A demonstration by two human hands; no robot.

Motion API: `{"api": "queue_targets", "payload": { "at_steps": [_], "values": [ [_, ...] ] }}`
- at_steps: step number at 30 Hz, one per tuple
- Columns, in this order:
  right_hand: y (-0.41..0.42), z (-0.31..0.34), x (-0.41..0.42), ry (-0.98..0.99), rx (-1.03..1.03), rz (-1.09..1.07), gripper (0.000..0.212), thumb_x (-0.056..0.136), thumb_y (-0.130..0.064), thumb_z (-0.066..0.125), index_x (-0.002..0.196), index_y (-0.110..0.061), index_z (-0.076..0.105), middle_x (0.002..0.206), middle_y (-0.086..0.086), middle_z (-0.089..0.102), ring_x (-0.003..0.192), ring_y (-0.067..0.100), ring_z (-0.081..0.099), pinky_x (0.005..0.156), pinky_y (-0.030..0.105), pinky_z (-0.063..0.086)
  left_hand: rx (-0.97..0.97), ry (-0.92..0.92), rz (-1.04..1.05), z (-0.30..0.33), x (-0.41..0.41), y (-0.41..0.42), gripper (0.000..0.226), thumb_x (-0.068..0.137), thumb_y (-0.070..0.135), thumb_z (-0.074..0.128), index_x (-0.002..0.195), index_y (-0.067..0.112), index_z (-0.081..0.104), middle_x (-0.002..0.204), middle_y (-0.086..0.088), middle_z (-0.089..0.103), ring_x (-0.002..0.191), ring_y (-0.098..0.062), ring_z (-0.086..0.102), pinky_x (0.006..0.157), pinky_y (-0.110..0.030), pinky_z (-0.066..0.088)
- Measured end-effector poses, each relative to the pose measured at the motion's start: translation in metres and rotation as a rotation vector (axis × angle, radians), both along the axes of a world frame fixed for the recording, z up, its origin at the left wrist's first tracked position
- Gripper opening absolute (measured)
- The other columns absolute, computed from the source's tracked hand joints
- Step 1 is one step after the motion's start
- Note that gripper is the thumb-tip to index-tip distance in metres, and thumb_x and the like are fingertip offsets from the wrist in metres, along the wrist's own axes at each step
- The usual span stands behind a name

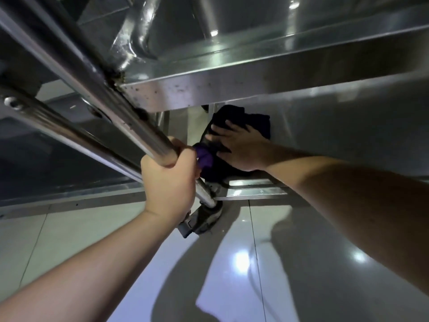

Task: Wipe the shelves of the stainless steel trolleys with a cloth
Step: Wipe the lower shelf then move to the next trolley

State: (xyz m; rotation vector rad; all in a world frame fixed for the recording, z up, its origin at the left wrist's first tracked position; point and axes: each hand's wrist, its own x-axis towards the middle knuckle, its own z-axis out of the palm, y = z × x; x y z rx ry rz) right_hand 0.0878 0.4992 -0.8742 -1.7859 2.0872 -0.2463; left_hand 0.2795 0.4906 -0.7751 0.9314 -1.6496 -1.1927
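The right hand lies flat with fingers spread, pressing a dark purple cloth onto the lowest shelf of the stainless steel trolley, near its front left corner. The bunched cloth reaches over the shelf's raised rim towards the left hand. That hand is curled tight round the trolley's shiny round steel upright post, just above the grey caster wheel. The speckled edge of the shelf above overhangs and hides the far part of the cloth. A second steel tube runs beside the post. Below lies a glossy tiled floor.
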Motion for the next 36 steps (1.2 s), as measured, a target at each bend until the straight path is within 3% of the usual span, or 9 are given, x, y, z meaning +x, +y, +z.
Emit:
{"api": "queue_targets", "payload": {
  "at_steps": [3, 6, 8, 15, 21, 28, 31, 33, 36],
  "values": [
    [0.058, -0.002, 0.015, -0.044, 0.008, 0.083, 0.056, 0.103, -0.054, 0.035, 0.155, -0.055, 0.016, 0.166, -0.029, -0.001, 0.155, 0.008, -0.008, 0.122, 0.046, 0.0, 0.029, 0.007, -0.01, -0.003, 0.0, -0.002, 0.022, 0.068, 0.016, 0.056, 0.055, 0.014, 0.038, 0.054, -0.022, 0.034, 0.051, -0.033, 0.034, 0.049, -0.038, 0.033],
    [0.114, 0.004, 0.021, -0.066, 0.023, 0.078, 0.056, 0.101, -0.057, 0.029, 0.155, -0.055, 0.014, 0.164, -0.034, -0.001, 0.153, 0.001, -0.011, 0.122, 0.039, -0.003, 0.049, 0.026, -0.034, -0.006, 0.0, -0.004, 0.023, 0.069, 0.017, 0.055, 0.05, 0.027, 0.047, 0.049, 0.005, 0.042, 0.048, -0.022, 0.041, 0.053, -0.033, 0.038],
    [0.145, 0.01, 0.009, -0.012, 0.039, 0.081, 0.061, 0.1, -0.048, 0.04, 0.155, -0.054, 0.014, 0.164, -0.033, 0.002, 0.153, 0.0, -0.008, 0.122, 0.036, 0.0, 0.043, 0.002, -0.034, -0.006, 0.0, -0.005, 0.023, 0.069, 0.018, 0.054, 0.049, 0.028, 0.051, 0.048, 0.009, 0.045, 0.047, -0.02, 0.044, 0.054, -0.031, 0.039],
    [0.254, 0.02, -0.075, 0.071, 0.108, -0.129, 0.063, 0.103, -0.036, 0.046, 0.156, -0.051, 0.017, 0.161, -0.032, -0.004, 0.148, -0.007, -0.009, 0.121, 0.035, 0.01, -0.073, -0.146, 0.015, 0.002, 0.005, 0.0, 0.022, 0.068, 0.026, 0.052, 0.059, 0.017, 0.07, 0.056, 0.0, 0.068, 0.056, -0.01, 0.064, 0.055, -0.017, 0.049],
    [0.337, 0.013, -0.136, 0.046, 0.113, -0.449, 0.058, 0.104, -0.026, 0.045, 0.156, -0.044, 0.027, 0.168, -0.014, 0.013, 0.156, 0.013, 0.009, 0.123, 0.047, 0.023, -0.041, -0.222, 0.086, 0.003, 0.006, 0.003, 0.024, 0.069, 0.032, 0.055, 0.066, 0.016, 0.073, 0.06, -0.001, 0.067, 0.062, -0.012, 0.06, 0.06, -0.029, 0.049],
    [0.349, 0.014, -0.14, 0.028, 0.092, -0.552, 0.054, 0.105, -0.028, 0.042, 0.156, -0.042, 0.032, 0.167, -0.015, 0.016, 0.156, 0.015, 0.012, 0.122, 0.053, 0.021, -0.122, -0.353, 0.083, 0.005, 0.015, 0.006, 0.036, 0.078, 0.041, 0.062, 0.076, 0.007, 0.052, 0.058, 0.01, 0.044, 0.055, -0.005, 0.038, 0.05, -0.023, 0.036],
    [0.348, 0.018, -0.138, 0.017, 0.096, -0.559, 0.053, 0.106, -0.028, 0.04, 0.157, -0.04, 0.032, 0.168, -0.014, 0.016, 0.156, 0.015, 0.011, 0.122, 0.052, 0.02, -0.044, -0.401, 0.111, 0.0, 0.019, 0.015, 0.037, 0.071, 0.049, 0.075, 0.086, 0.02, 0.059, 0.072, 0.012, 0.057, 0.064, -0.003, 0.053, 0.06, -0.02, 0.046],
    [0.347, 0.02, -0.138, 0.01, 0.102, -0.558, 0.053, 0.106, -0.028, 0.039, 0.157, -0.04, 0.031, 0.168, -0.014, 0.015, 0.156, 0.015, 0.01, 0.123, 0.051, 0.018, 0.061, -0.463, 0.179, -0.012, 0.026, 0.028, 0.054, 0.065, 0.051, 0.079, 0.097, 0.017, 0.052, 0.082, -0.002, 0.055, 0.067, -0.014, 0.053, 0.062, -0.032, 0.047],
    [0.347, 0.023, -0.139, -0.002, 0.11, -0.549, 0.053, 0.107, -0.029, 0.038, 0.158, -0.04, 0.03, 0.169, -0.014, 0.014, 0.156, 0.015, 0.008, 0.124, 0.05, 0.016, 0.136, -0.551, 0.097, -0.039, 0.04, 0.063, 0.049, 0.068, 0.031, 0.08, 0.09, 0.001, 0.048, 0.069, -0.009, 0.048, 0.055, -0.017, 0.045, 0.047, -0.028, 0.039]
  ]
}}
